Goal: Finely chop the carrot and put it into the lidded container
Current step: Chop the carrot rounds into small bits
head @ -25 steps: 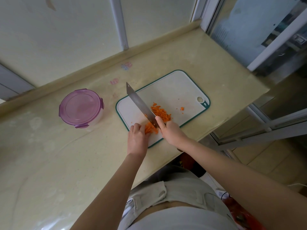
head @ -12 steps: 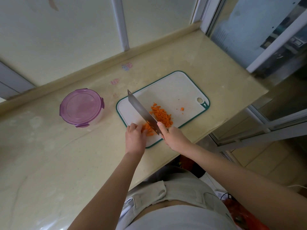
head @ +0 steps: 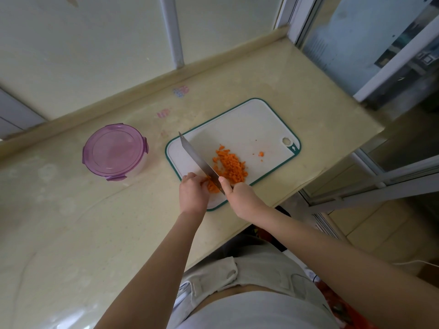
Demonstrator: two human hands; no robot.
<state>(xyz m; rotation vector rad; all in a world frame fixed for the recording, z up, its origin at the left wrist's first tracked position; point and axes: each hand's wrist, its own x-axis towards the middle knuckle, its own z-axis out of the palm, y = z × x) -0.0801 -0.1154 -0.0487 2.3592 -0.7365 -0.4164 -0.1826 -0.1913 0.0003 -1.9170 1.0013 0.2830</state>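
Note:
A pile of finely chopped carrot (head: 231, 166) lies on the white, green-rimmed cutting board (head: 247, 124). My right hand (head: 240, 198) grips the handle of a steel knife (head: 197, 159), whose blade slants across the board's left half. My left hand (head: 193, 193) presses on uncut carrot strips (head: 211, 186) just left of the blade, fingers curled over them. The round container with a purple lid (head: 114, 151) stands shut on the counter, left of the board.
A few stray carrot bits (head: 260, 154) lie toward the board's right end. The beige counter (head: 71, 222) ends at a wall ledge behind and at an edge just right of the board. A window frame stands at the far right.
The knife has kept chopping in place, its blade shifting slightly left toward my left hand. The carrot pile right of the blade has grown a little. The container has not moved.

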